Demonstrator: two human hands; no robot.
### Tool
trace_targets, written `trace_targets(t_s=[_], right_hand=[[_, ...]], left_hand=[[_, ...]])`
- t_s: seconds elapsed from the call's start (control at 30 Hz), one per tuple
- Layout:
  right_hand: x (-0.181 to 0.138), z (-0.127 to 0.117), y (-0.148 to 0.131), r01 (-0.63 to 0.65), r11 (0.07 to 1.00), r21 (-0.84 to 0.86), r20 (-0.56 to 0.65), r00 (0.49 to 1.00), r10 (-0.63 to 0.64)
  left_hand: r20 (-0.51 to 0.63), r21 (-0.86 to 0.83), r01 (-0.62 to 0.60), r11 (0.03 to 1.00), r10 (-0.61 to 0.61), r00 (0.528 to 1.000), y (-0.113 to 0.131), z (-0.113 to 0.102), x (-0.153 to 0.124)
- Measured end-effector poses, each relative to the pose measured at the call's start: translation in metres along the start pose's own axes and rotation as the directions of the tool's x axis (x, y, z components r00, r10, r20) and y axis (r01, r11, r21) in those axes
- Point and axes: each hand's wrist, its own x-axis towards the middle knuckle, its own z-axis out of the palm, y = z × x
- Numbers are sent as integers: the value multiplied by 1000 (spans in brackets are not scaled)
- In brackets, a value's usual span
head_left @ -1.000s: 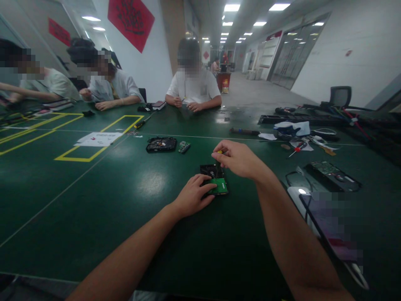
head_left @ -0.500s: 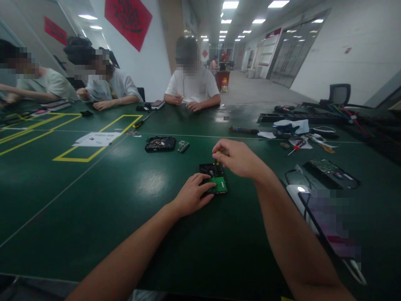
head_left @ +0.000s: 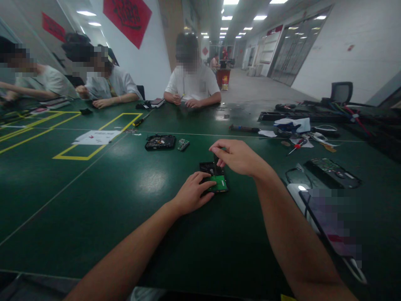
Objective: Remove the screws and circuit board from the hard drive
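A hard drive (head_left: 221, 184) with a green circuit board facing up lies on the green table in front of me. My left hand (head_left: 194, 193) holds it from the left, fingers spread over its top and thumb along the near edge. Above the drive, my right hand (head_left: 235, 156) is closed around a screwdriver (head_left: 215, 160), which stands roughly upright with its tip down at the board. The fingers cover most of its handle. Whether the tip sits in a screw is too small to tell.
Beyond the drive lie an opened drive casing (head_left: 160, 142) and a small loose circuit board (head_left: 183, 144). At right are another drive (head_left: 333, 173), a phone (head_left: 328, 225), cables and a red screwdriver (head_left: 296, 147). Paper (head_left: 95, 137) lies left. Several people sit across the table.
My right fingers have shifted round the screwdriver handle, so its yellow top, visible before, is now covered. My left hand and the hard drive stay in place.
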Motion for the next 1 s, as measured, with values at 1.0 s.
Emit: trace_targets(t_s=[1.0], right_hand=[[1,1,3,23,987,-161,-153,987,-48]], left_hand=[[21,30,-6,1000,5,1000,1,-2,1]])
